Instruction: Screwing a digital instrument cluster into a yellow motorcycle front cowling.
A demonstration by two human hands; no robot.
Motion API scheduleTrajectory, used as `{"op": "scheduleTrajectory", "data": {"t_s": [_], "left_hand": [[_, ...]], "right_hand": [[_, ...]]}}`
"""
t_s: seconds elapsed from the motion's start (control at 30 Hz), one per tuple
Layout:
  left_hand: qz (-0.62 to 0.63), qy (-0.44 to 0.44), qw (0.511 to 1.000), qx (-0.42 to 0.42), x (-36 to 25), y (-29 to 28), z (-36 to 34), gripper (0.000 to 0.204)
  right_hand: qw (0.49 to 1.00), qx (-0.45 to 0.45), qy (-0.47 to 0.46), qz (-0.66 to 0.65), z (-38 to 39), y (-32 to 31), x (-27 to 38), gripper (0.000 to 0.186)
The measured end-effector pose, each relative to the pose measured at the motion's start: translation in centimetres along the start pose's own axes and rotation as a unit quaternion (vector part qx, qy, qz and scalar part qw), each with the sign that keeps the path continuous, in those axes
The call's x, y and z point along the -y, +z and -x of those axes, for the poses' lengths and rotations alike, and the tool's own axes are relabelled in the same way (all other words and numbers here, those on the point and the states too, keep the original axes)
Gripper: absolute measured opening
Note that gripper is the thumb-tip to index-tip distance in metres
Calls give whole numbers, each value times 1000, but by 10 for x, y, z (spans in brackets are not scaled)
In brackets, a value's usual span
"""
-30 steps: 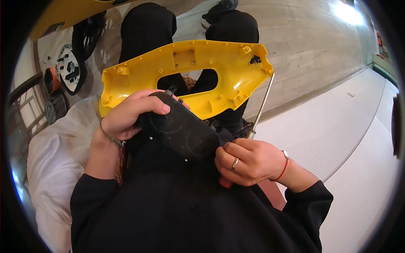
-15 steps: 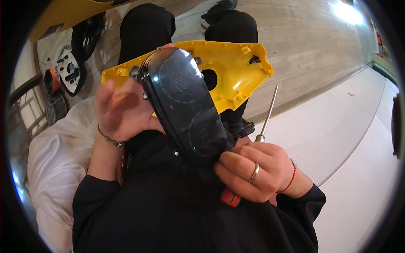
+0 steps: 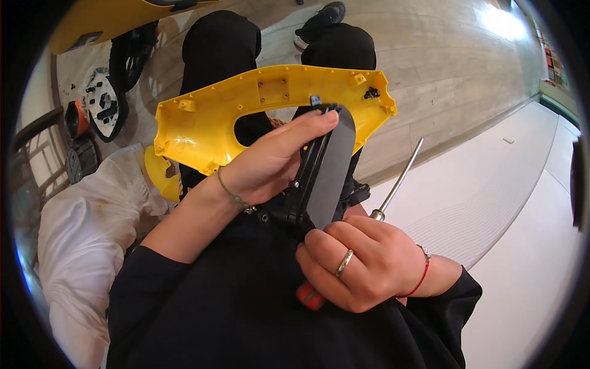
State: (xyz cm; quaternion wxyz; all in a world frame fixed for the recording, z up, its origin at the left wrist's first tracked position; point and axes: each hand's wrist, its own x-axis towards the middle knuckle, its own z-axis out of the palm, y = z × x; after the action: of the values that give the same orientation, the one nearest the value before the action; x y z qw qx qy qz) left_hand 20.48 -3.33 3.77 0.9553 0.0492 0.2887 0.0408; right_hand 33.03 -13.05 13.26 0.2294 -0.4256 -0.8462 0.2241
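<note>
The person is sitting with a black plastic panel (image 3: 326,169) held edge-on between both hands, just above the lap. The left hand (image 3: 270,163) is gripping it along its left side, fingers stretched up the edge to the top end and thumb tucked behind. The right hand (image 3: 362,264) is pinching the bottom end of the panel with its fingertips while also clenching a screwdriver (image 3: 393,187) in the palm. The screwdriver's red handle is poking out below the fist, and its metal shaft is pointing up and to the right, away from the grip.

The panel's long axis is running nearly upright, tilting slightly right at the top, its thin edge turned toward the viewer. The face behind the left palm is hidden, so its details are hard to make out.

Just beyond the top of the panel, a yellow plastic shell (image 3: 203,120) is lying across the knees, its long axis running left to right, hollow side up.

Far right of the grip, at the rim, small coloured signs or packages (image 3: 552,61) are showing red and green, too bent and small to read. Left of the grip, a white cloth (image 3: 80,246) is lying, with black wheels (image 3: 126,61) beyond it, partly cut off.
</note>
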Motion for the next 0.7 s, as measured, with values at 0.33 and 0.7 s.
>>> {"op": "scheduleTrajectory", "data": {"t_s": [0.33, 0.7], "left_hand": [[-189, -156, 968, 47, 16, 9, -5, 47], [-225, -1, 971, 78, 22, -12, 2, 50]], "right_hand": [[1000, 6, 11, -4, -26, -6, 10, 24], [996, 45, 37, 60, -19, 14, 0, 18]]}}
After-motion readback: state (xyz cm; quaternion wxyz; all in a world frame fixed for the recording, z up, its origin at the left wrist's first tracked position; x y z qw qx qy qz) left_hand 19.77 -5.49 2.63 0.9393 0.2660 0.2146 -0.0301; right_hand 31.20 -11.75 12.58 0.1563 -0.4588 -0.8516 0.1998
